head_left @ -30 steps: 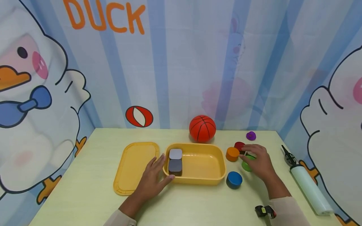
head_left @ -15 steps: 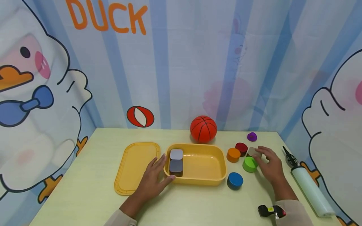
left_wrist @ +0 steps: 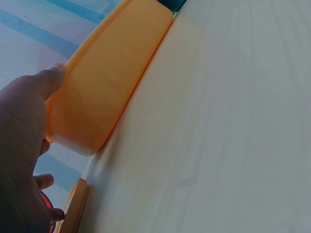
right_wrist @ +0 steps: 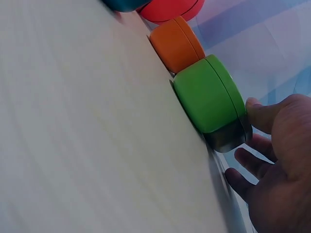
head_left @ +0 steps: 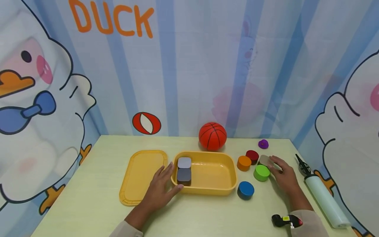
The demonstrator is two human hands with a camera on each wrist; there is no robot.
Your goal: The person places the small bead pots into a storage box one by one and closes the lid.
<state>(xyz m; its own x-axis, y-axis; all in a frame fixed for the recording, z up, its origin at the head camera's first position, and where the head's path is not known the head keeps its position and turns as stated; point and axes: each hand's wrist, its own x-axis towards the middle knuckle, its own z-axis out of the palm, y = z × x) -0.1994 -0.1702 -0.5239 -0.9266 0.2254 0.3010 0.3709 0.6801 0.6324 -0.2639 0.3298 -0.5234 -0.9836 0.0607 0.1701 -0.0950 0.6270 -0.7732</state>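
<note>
My left hand (head_left: pixel 161 186) rests at the left end of a yellow rectangular box (head_left: pixel 207 190), fingers spread along its rim and thumb at the front corner. Inside that box, at its left end, sit a light grey rounded tub (head_left: pixel 184 162) and a dark grey one (head_left: pixel 184 176). My right hand (head_left: pixel 285 176) is beside a grey-beige tub (head_left: pixel 263 160), its loosely bent fingertips right at the tub's right edge. Just in front stands a green tub (head_left: pixel 262 172); in the right wrist view the green tub (right_wrist: pixel 206 99) partly hides the grey-beige one.
Orange (head_left: pixel 244 163), dark red (head_left: pixel 252 156) and blue (head_left: pixel 245 190) tubs stand right of the box. A yellow lid (head_left: pixel 143 177) lies left. A red ball (head_left: pixel 212 136) sits behind; a purple piece (head_left: pixel 263 144) lies far right. A pale pump (head_left: pixel 325 199) lies along the right edge.
My right hand has shifted right, off the dark red and green tubs, uncovering the grey-beige tub. The left hand and the box have stayed put.
</note>
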